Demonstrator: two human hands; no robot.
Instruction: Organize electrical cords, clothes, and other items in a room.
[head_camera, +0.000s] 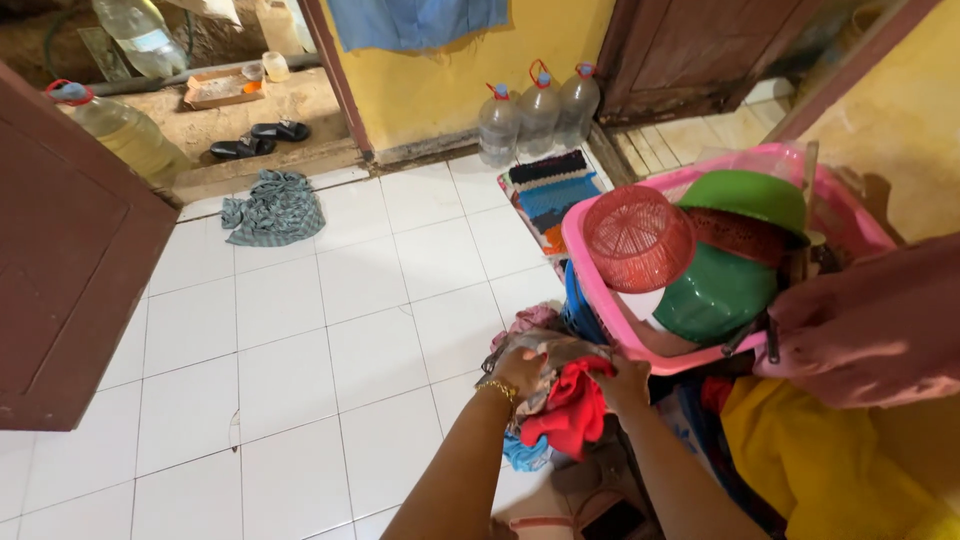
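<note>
Left hand and right hand both clutch red cloth atop laundry heap; pink basin of bowls just beyond hands

White tiled floor carries pretty much everything here. A crumpled grey-green cloth lies near the doorway, three clear plastic jugs stand against the yellow wall, and a striped mat sits just in front of them.
</note>
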